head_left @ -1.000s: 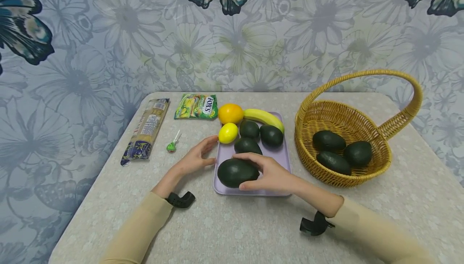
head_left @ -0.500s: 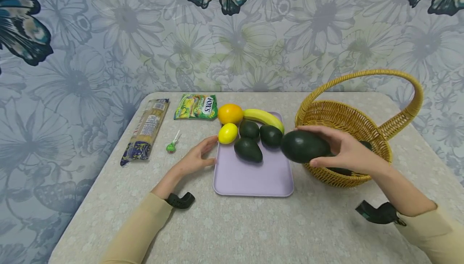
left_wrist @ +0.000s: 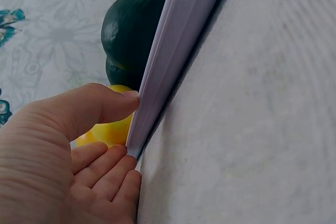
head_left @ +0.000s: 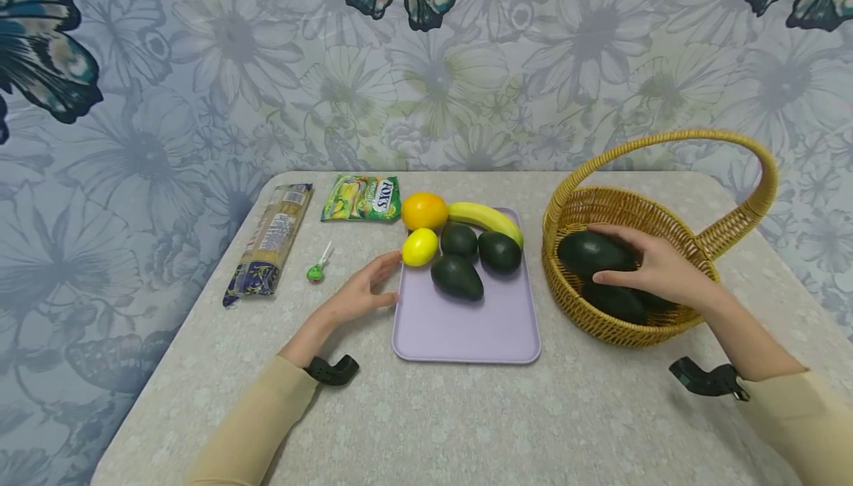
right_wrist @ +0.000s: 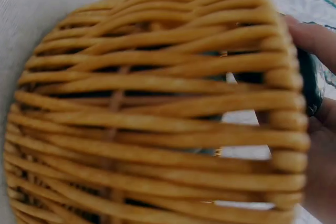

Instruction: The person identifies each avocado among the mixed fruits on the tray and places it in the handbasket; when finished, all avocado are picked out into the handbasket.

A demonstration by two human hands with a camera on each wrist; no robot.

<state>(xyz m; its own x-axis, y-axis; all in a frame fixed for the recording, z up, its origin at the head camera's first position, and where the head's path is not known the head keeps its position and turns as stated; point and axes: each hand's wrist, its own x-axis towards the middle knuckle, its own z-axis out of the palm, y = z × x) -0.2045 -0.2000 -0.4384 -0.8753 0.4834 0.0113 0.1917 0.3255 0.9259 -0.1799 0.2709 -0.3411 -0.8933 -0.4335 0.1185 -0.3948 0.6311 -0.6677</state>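
My right hand (head_left: 656, 266) grips a dark green avocado (head_left: 595, 253) inside the wicker basket (head_left: 629, 336), thumb on the near side and fingers over the far side. Other avocados (head_left: 614, 304) lie beneath it, partly hidden by the hand. In the right wrist view the basket's woven wall (right_wrist: 157, 108) covers most of the scene. My left hand (head_left: 360, 293) rests at the left edge of the lilac tray (head_left: 466, 334), fingers relaxed, thumb tip touching the rim in the left wrist view. On that tray sit several avocados (head_left: 457, 277), a lemon (head_left: 420, 247), an orange (head_left: 424, 210) and a banana (head_left: 486, 219).
Left of the tray are a green candy bag (head_left: 362, 198), a lollipop (head_left: 316, 271) and a long pasta packet (head_left: 269, 243). The basket's tall handle (head_left: 693, 136) arches above its bowl. A patterned wall stands behind the table (head_left: 400, 419).
My right hand has carried the avocado from the front of the tray rightward over the rim and down into the basket. The left hand has stayed at the tray's edge.
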